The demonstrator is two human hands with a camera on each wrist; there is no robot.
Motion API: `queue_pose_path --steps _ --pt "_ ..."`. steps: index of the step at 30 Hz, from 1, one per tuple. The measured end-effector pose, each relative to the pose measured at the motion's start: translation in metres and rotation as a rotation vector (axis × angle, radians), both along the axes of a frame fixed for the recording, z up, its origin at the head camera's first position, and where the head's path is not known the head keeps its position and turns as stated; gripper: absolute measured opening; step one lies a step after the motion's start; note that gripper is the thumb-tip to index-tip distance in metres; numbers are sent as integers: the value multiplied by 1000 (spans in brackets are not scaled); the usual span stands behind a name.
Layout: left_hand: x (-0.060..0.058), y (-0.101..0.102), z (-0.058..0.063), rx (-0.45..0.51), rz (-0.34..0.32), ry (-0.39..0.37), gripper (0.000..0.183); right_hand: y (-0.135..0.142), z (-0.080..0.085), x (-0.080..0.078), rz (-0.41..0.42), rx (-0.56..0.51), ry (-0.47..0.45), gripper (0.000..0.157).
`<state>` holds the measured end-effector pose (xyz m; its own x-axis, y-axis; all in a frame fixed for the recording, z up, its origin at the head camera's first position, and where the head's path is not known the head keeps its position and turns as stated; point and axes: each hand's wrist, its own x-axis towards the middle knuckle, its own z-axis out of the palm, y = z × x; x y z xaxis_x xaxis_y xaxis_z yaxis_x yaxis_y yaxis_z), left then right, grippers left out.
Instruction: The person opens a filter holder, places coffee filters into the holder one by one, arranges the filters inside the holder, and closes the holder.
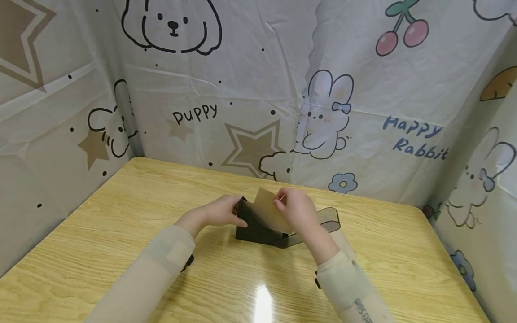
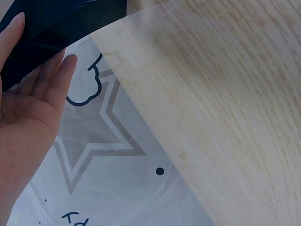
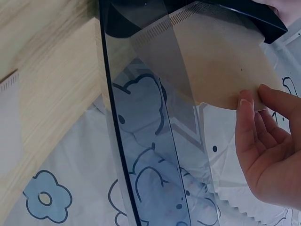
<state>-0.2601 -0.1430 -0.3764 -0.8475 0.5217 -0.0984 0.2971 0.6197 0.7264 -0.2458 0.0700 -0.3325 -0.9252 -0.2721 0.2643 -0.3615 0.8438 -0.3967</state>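
One wood-grain desk [image 1: 117,215] stretches from the left edge to the right, backed by a pale cloth [image 1: 242,80] printed with a puppy face, stars and rabbits. At the left of the work, the left hand [image 1: 220,210] grips the rear end of a black wedge-shaped coffee filter holder [image 1: 254,231], thumb on the near side and fingers curled round the far side. Next comes a brown paper coffee filter [image 1: 267,210], tilted, its lower part in the holder's sloping opening and its upper part sticking out; the right wrist view shows its crimped edge through clear plastic. The right hand [image 1: 296,208] pinches the filter's edge between thumb and fingers. Farther right, a smoky transparent lid [image 1: 332,216] extends out from the holder. Beside it on the desk lies a pale sheet [image 3: 8,129] with a crimped edge, partly hidden by the right arm in the head view.
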Motion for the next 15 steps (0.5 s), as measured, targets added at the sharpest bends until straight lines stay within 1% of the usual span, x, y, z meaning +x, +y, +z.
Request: queue_pose_path --steps 7,15 --pt "0 0 0 10 2 -10 28 -4 -6 0 2 12 -5 14" --pt "0 0 0 15 -1 -4 27 -8 -11 1 12 17 -21 13"
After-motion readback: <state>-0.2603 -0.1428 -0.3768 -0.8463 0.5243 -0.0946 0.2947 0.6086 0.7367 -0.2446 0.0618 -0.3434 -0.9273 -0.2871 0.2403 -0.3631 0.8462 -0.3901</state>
